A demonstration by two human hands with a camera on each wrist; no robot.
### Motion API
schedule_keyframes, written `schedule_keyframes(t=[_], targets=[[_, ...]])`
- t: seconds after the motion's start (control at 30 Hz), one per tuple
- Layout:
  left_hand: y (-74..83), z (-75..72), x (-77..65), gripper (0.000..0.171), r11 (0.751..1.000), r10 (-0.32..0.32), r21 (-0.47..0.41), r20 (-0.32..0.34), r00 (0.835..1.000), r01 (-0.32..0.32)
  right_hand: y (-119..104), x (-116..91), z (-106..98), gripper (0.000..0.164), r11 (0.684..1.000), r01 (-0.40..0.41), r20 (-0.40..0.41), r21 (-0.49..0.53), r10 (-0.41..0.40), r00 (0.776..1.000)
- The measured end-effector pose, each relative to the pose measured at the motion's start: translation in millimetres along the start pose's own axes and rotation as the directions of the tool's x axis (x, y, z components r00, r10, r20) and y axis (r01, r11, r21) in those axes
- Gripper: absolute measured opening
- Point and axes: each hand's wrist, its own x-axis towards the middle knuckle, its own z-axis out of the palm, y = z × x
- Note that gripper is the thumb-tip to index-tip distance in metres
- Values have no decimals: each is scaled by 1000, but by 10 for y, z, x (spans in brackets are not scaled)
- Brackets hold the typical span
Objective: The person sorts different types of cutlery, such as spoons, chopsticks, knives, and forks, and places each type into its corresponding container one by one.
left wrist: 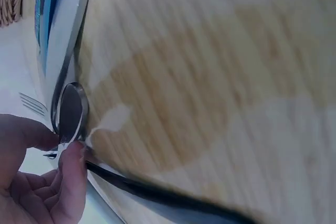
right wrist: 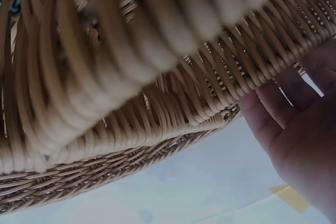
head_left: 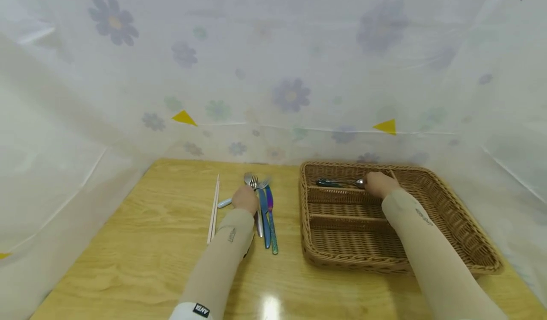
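Observation:
In the left wrist view my left hand (left wrist: 44,177) pinches a metal spoon (left wrist: 72,111) near its bowl, between thumb and fingers. In the head view the left hand (head_left: 245,200) is over a cluster of cutlery on the wooden table. Forks (head_left: 254,181) stick out beyond it, and a blue knife (head_left: 265,222) and a rainbow-coloured knife (head_left: 273,232) lie to its right. My right hand (head_left: 380,184) reaches into the back compartment of the wicker basket (head_left: 304,215), beside the bowl of a spoon (head_left: 360,183) lying there. Its fingers look extended, with the tips hidden behind a wicker divider (right wrist: 220,93).
Pale chopsticks (head_left: 214,211) lie left of the cutlery. A dark-handled utensil (head_left: 329,183) is in the basket's back compartment. Wicker dividers (head_left: 348,218) split the basket's left side, and a long compartment runs down its right. A flowered sheet (head_left: 290,73) hangs behind the table.

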Motion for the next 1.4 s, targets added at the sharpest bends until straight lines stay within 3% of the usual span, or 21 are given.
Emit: schedule_keyframes(t=[0.17,0.4,0.53,0.63,0.8,1.0,1.13,1.4], targets=[[38,-2,33,16,998,-34,53,36,999,32,-8,-19,31,27,1000,10,-41,-6,-10,999],[21,10,69,17,993,-12,116,56,998,5,-60,-60,12,23,1000,0,-75,-22,-2,997],[-13,-20,49,20,993,19,116,39,999,-23,-110,-81,-15,26,1000,-2,-80,-25,0,997],[-67,-27,41,21,997,41,66,9,999,-41,-138,-80,-9,30,999,19,-87,-29,-21,996],[-181,-173,16,22,994,103,-36,-44,994,-104,-204,-58,8,29,998,46,-125,-52,-52,991],[-257,-438,-40,29,982,183,-55,1,983,-183,-366,-31,-2,30,996,56,-193,-74,-70,979],[-257,-540,-81,25,964,266,-30,15,964,-266,-551,-6,-44,39,989,90,-257,-118,-118,959],[-132,-662,-263,19,901,433,24,27,901,-433,-925,3,-82,58,961,186,-292,-206,-242,925]])
